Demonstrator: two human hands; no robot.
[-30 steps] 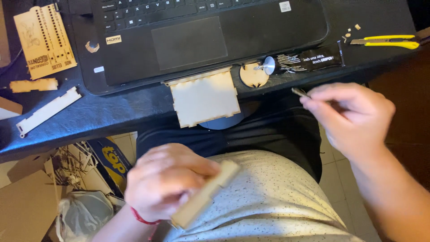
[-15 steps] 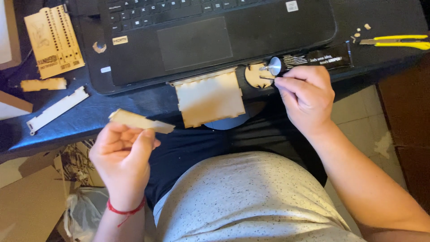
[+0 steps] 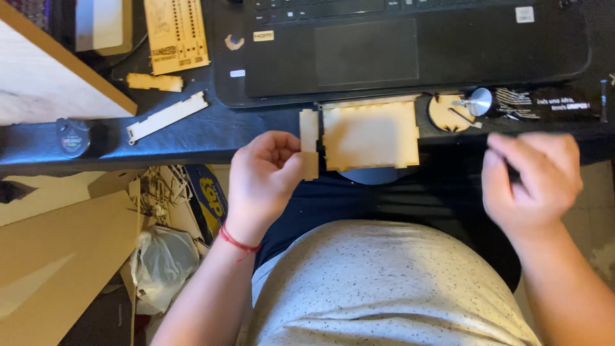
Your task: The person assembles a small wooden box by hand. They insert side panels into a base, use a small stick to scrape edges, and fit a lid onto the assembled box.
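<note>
Narrow notched wooden strip (image 3: 309, 144) is held upright in the left hand (image 3: 264, 179), fingers curled and pinched on its lower half; its long edge lies against the left side of the flat wooden panel (image 3: 370, 134) at the desk edge (image 3: 192, 138). Right hand (image 3: 530, 182) hangs apart to the right, blurred, fingers curled inward; whether it grips anything I cannot tell. Black laptop (image 3: 410, 45) sits just behind the panel.

The left hand (image 3: 266, 176) is bringing its narrow wooden strip (image 3: 309, 144) up toward twelve o'clock, against the nine o'clock edge of the flat wooden panel (image 3: 370, 134). The right hand (image 3: 532, 179) is pulling back toward five o'clock, away from the round wooden disc (image 3: 448, 113).
</note>
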